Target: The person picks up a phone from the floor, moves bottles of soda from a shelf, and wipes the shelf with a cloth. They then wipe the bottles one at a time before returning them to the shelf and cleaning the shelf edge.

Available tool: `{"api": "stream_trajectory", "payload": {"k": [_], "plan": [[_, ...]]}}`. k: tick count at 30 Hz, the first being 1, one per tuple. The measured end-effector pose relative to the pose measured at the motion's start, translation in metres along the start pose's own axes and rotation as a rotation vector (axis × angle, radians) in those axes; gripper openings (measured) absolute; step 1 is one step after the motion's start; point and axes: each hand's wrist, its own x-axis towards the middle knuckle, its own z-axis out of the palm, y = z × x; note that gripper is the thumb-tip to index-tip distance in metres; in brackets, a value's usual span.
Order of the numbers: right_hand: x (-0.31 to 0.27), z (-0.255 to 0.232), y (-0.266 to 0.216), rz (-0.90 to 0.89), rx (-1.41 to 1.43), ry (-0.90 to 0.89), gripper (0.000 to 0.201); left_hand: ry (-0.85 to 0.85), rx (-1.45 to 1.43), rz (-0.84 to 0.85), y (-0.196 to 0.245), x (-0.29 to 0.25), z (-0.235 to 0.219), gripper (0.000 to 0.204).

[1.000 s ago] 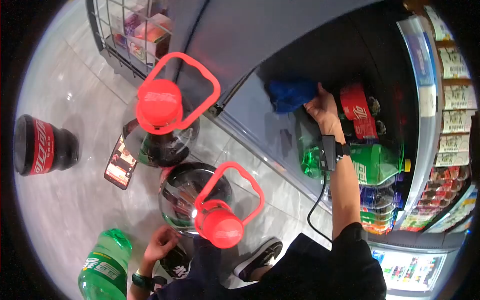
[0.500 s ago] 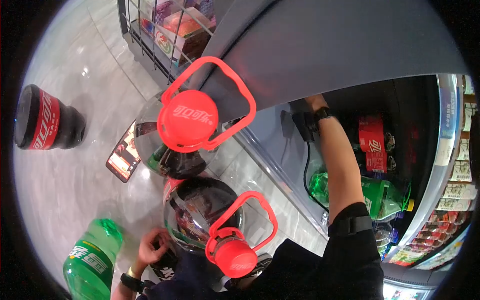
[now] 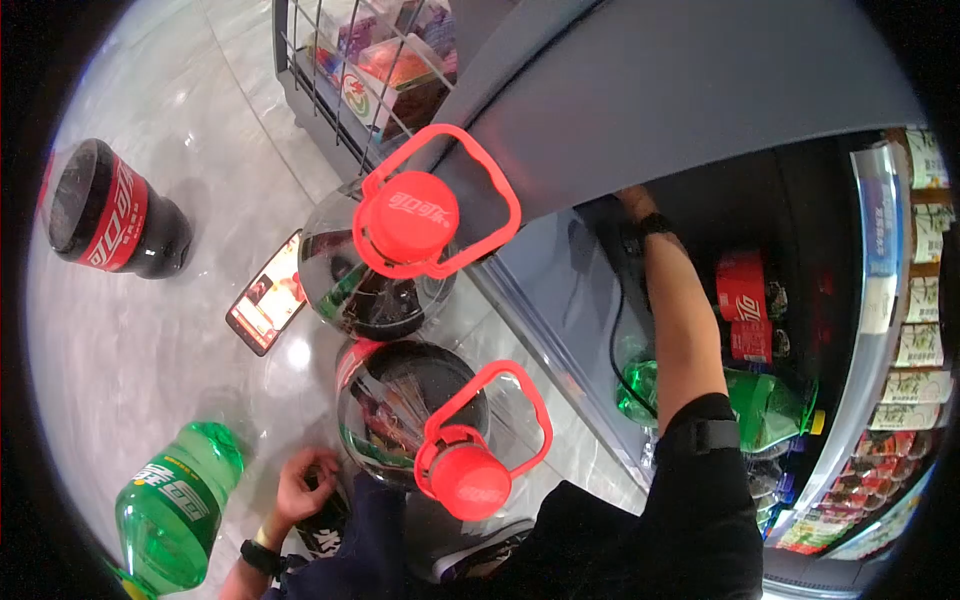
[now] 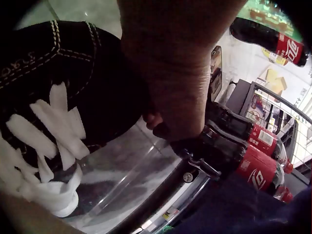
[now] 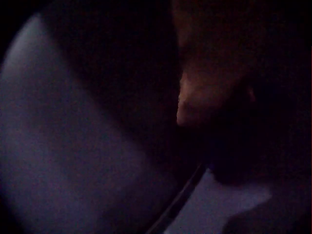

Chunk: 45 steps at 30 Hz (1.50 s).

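Deep in the dark lower shelf (image 3: 590, 300), the right hand (image 3: 636, 204) is mostly hidden under the grey panel in the head view. The right wrist view is very dark: the right hand (image 5: 209, 92) shows in part, holding a dimly seen dark blue cloth (image 5: 226, 163). The left hand (image 3: 303, 487) hangs loosely curled and holds nothing, beside a black shoe (image 3: 326, 535) and near two large cola bottles with red handled caps (image 3: 410, 215). In the left wrist view the left hand (image 4: 170, 73) is over the laced shoe (image 4: 92, 63).
On the floor are a lit phone (image 3: 266, 305), a cola bottle (image 3: 115, 215) lying down and a green bottle (image 3: 175, 505). Red-labelled bottles (image 3: 742, 290) and a green bottle (image 3: 765, 410) lie inside the shelf. A wire basket (image 3: 335, 110) holds boxes at the top.
The right hand has gone deeper into the shelf, with the blue cloth, under the panel. The head view has shifted. The left hand stays low beside the shoe.
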Motion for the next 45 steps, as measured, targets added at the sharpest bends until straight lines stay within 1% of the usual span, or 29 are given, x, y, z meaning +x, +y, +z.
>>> {"api": "stream_trajectory", "payload": {"k": [2,3,4,6,7,8,9,10,12,14,15,16,18,19,21,23,25,27,29,31,33,35,36,39,40,42,43,44,45], "plan": [[-0.009,0.002,-0.004,-0.105,-0.451,-0.011,0.051,0.012,-0.037,-0.021,-0.003,0.000,0.002,0.032],[-0.014,0.004,-0.009,-0.103,-0.450,-0.018,0.051,0.011,-0.039,-0.002,-0.008,0.001,0.002,0.032],[-0.017,0.007,-0.017,-0.010,-0.452,0.056,0.052,0.008,-0.040,0.020,-0.011,0.002,0.002,0.032],[-0.024,-0.005,-0.039,0.082,-0.453,0.129,0.054,0.007,-0.052,0.023,-0.010,0.003,0.002,0.031],[-0.029,-0.022,-0.057,0.200,-0.383,0.015,0.053,0.009,-0.065,0.030,-0.010,0.003,0.003,0.031],[-0.029,-0.020,-0.054,0.258,-0.343,-0.040,0.053,0.009,-0.064,0.028,-0.006,0.002,0.002,0.031],[-0.031,-0.021,-0.055,0.317,-0.307,-0.095,0.052,0.005,0.015,0.000,0.000,0.002,0.000,0.032],[-0.033,-0.013,-0.051,0.336,-0.211,0.067,0.046,0.004,0.093,-0.026,0.004,0.001,-0.002,0.032],[-0.042,-0.018,-0.049,0.351,-0.112,0.232,0.040,0.012,0.055,-0.023,-0.004,-0.001,-0.001,0.033],[-0.072,-0.033,-0.049,-0.041,0.327,0.336,0.029,0.012,0.019,-0.017,-0.010,0.001,-0.002,0.033],[-0.084,-0.042,-0.064,-0.040,0.324,0.341,0.029,-0.005,0.018,-0.009,-0.013,0.002,-0.003,0.034],[-0.096,-0.051,-0.091,0.113,0.397,0.278,0.025,-0.023,0.016,-0.003,-0.015,0.001,-0.002,0.035],[-0.105,-0.060,-0.115,0.116,0.405,0.169,0.025,-0.044,0.005,0.008,-0.008,0.001,-0.002,0.035],[-0.114,-0.056,-0.132,0.106,0.230,0.189,0.028,-0.058,-0.004,0.022,-0.004,0.003,-0.002,0.036],[-0.125,-0.045,-0.153,-0.052,0.081,0.181,0.031,-0.051,-0.023,0.035,-0.011,0.003,-0.001,0.036],[-0.140,-0.046,-0.172,-0.146,0.129,0.125,0.031,-0.038,-0.038,0.048,-0.012,0.003,-0.001,0.037],[-0.153,-0.051,-0.193,-0.262,0.127,0.028,0.029,-0.027,-0.028,0.061,-0.009,0.002,0.000,0.037],[-0.171,-0.046,-0.216,-0.355,0.170,0.004,0.028,-0.025,-0.059,0.051,-0.009,0.001,0.001,0.037],[-0.185,-0.052,-0.234,-0.398,0.216,-0.081,0.026,-0.023,-0.084,0.041,-0.009,0.002,0.002,0.036],[-0.180,-0.054,-0.225,-0.430,0.195,-0.046,0.025,-0.014,-0.071,0.051,-0.010,0.002,0.000,0.035],[-0.159,-0.046,-0.199,-0.308,0.086,0.076,0.021,-0.003,-0.058,0.067,-0.008,0.002,0.001,0.035],[-0.143,-0.051,-0.178,-0.259,0.028,0.088,0.019,0.011,-0.053,0.079,-0.010,0.001,0.000,0.034],[-0.138,-0.047,-0.171,-0.339,0.009,0.182,0.020,0.006,-0.054,0.083,-0.012,0.000,0.000,0.033],[-0.135,-0.044,-0.164,-0.271,-0.080,0.215,0.020,-0.024,-0.073,0.090,-0.011,0.003,-0.002,0.032],[-0.134,-0.035,-0.167,-0.359,-0.041,0.398,0.018,-0.040,-0.092,0.079,-0.010,0.002,-0.002,0.032],[-0.138,-0.023,-0.167,-0.335,0.011,0.378,0.017,-0.035,-0.092,0.080,-0.009,0.001,-0.001,0.032],[-0.143,-0.022,-0.173,-0.309,0.065,0.362,0.016,-0.029,-0.088,0.082,-0.007,0.002,0.000,0.031],[-0.155,-0.021,-0.185,-0.327,0.115,0.373,0.013,-0.034,-0.090,0.091,-0.006,0.004,-0.001,0.031],[-0.165,-0.019,-0.192,-0.346,0.175,0.271,0.017,-0.034,-0.085,0.069,-0.006,0.003,-0.001,0.032]]}}
